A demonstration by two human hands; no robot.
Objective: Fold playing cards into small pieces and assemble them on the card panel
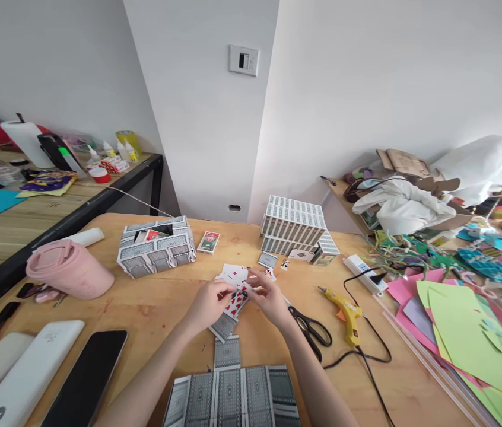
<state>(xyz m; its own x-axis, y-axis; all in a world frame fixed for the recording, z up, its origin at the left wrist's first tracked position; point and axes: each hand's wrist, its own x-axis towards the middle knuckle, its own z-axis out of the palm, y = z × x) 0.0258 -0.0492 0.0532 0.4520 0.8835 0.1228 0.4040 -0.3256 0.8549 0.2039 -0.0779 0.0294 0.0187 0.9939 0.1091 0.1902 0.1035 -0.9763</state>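
Left hand (212, 303), right hand (269, 299) pinch white-and-red paper playing card (235, 303) from opposite sides, likely steadying it; grey-patterned card panel (229, 396) toward near edge of desk (151, 323).

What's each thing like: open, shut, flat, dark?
Left hand: bent, at red card
Right hand: bent, at red card
Red card: face showing
Patterned box: open on top
Cup: lid on
Phone: flat, screen dark
Scissors: flat, partly hidden
Glue gun: on its side
Power strip: plug in it
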